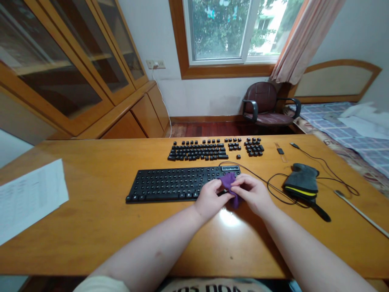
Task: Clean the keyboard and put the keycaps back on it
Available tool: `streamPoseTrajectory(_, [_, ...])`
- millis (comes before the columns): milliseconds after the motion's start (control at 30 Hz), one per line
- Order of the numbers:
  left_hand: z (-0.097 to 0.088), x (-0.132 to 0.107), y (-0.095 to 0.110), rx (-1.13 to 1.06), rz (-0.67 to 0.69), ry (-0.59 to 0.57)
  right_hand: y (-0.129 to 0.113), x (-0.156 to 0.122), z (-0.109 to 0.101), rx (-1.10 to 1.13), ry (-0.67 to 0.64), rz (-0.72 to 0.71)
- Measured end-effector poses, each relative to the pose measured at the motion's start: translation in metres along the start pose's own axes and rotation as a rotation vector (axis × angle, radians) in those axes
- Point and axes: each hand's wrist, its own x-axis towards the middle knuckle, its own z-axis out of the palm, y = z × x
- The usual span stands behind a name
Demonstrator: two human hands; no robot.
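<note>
A small purple cloth (227,181) is pinched between my two hands, above the right end of a black keyboard base (170,182) with its keycaps off. My left hand (212,196) is closed on the cloth's left side, thumb pointing right. From the right, my right hand (253,192) grips the cloth with thumb and fingertips. Whether something small is wrapped in the cloth is hidden. Behind the base, the loose black keycaps (197,152) lie on the wooden desk (100,174) in keyboard order.
To the right lie a grey brush-like tool (301,178) with a yellow stripe, a cable with a USB plug (294,145), a thin white stick (361,211) and a small black-and-clear item (280,151). Printed paper (33,198) covers the left side. Beyond the desk stands a chair (263,103).
</note>
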Motion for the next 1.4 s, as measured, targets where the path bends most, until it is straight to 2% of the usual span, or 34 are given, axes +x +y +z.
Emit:
streamPoseTrajectory(67, [-0.001,0.0,0.0,0.063,0.02,0.002,-0.001,-0.001,0.003,0.023,0.033,0.028])
streamPoseTrajectory(233, [-0.005,0.002,0.003,0.207,0.041,-0.014,-0.004,-0.001,0.011,0.105,0.157,0.209])
streamPoseTrajectory(300, [-0.004,0.003,0.002,0.184,0.039,-0.022,-0.004,0.0,0.012,0.113,0.196,0.252])
streamPoseTrajectory(400, [-0.001,0.004,-0.002,0.061,0.012,0.026,-0.001,0.003,0.011,0.15,0.255,0.295])
streamPoseTrajectory(467, [0.0,0.004,-0.004,-0.032,-0.017,0.076,0.001,0.004,0.01,0.15,0.265,0.242])
streamPoseTrajectory(533, [0.001,0.005,-0.005,-0.09,-0.035,0.104,0.003,0.004,0.009,0.082,0.215,0.107])
streamPoseTrajectory(600, [0.0,0.006,-0.005,-0.08,-0.02,0.106,0.004,0.002,0.009,-0.035,0.13,-0.018])
streamPoseTrajectory(667, [-0.002,0.005,-0.004,0.01,0.023,0.096,0.004,0.0,0.011,-0.14,0.083,-0.063])
streamPoseTrajectory(800, [-0.003,0.003,0.001,0.237,0.102,0.099,0.005,-0.003,0.015,-0.163,0.163,-0.01])
streamPoseTrajectory(933, [0.001,0.0,0.003,0.238,0.113,0.058,0.005,-0.001,0.016,-0.023,0.281,0.143])
streamPoseTrajectory(1000, [0.002,-0.001,0.003,0.228,0.096,0.074,0.004,0.0,0.015,-0.017,0.253,0.064])
streamPoseTrajectory(1067, [0.002,-0.001,0.004,0.268,0.084,0.098,0.003,0.0,0.013,-0.105,0.162,-0.067])
streamPoseTrajectory(1133, [0.0,-0.002,0.006,0.33,0.104,0.116,0.003,-0.001,0.012,-0.205,0.101,-0.118])
streamPoseTrajectory(1267, [0.0,-0.004,0.009,0.376,0.185,0.133,0.006,0.001,0.013,-0.188,0.181,0.03])
streamPoseTrajectory(1400, [0.002,-0.003,0.006,0.269,0.117,0.146,0.009,0.001,0.014,-0.06,0.183,0.115])
